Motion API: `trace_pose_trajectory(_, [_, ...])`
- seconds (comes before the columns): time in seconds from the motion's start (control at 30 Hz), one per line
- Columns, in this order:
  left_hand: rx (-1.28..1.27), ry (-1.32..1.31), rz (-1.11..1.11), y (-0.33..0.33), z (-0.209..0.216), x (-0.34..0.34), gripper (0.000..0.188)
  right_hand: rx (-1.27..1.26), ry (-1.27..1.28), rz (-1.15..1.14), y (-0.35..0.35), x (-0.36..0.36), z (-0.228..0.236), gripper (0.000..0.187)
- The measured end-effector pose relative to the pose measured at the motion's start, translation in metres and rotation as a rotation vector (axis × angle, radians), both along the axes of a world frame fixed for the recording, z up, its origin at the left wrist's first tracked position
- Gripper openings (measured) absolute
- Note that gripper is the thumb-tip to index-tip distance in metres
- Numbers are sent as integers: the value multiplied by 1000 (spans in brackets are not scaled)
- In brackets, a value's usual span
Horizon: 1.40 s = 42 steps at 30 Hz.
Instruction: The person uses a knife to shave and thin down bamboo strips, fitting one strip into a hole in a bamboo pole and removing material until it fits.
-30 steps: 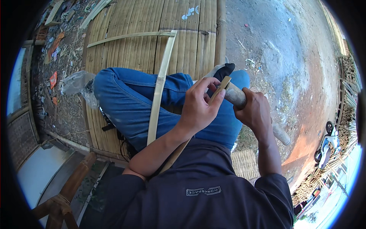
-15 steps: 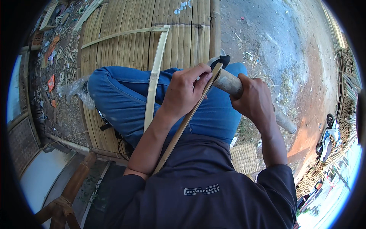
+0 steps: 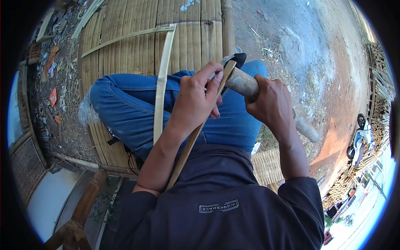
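Your left forearm [image 3: 160, 156] has swung left off the flat strip [image 3: 189, 148] since a second ago, and your left hand [image 3: 195, 98] pinches its far end just left of the greyish tube [image 3: 242, 83] your right hand [image 3: 271, 99] grips.

1 head-worn fisheye view looks steeply down, from close above, at the hands [image 3: 195, 96] and lap [image 3: 237, 123].
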State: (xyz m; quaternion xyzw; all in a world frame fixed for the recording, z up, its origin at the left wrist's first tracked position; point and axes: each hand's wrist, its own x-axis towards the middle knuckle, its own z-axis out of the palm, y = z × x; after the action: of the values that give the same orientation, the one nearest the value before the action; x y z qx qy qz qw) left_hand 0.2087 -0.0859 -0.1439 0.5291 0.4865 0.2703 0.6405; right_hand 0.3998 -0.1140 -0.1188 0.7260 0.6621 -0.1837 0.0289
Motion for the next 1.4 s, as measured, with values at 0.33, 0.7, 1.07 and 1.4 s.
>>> trace_pose_trajectory(0.33, [219, 182, 94, -3, -5, 9, 16, 36, -20, -95, 0, -13, -3, 19])
trace_pose_trajectory(0.7, [542, 220, 67, -17, -21, 17, 17, -36, 8, -74, -2, 9, -15, 17])
trace_pose_trajectory(1.07, [246, 108, 16, -21, -18, 17, 12, -16, 32, -39, -5, 22, -6, 16])
trace_pose_trajectory(1.4, [-8, -244, -39, 0, -22, 7, 18, 9, 95, -15, -3, 20, 12, 15])
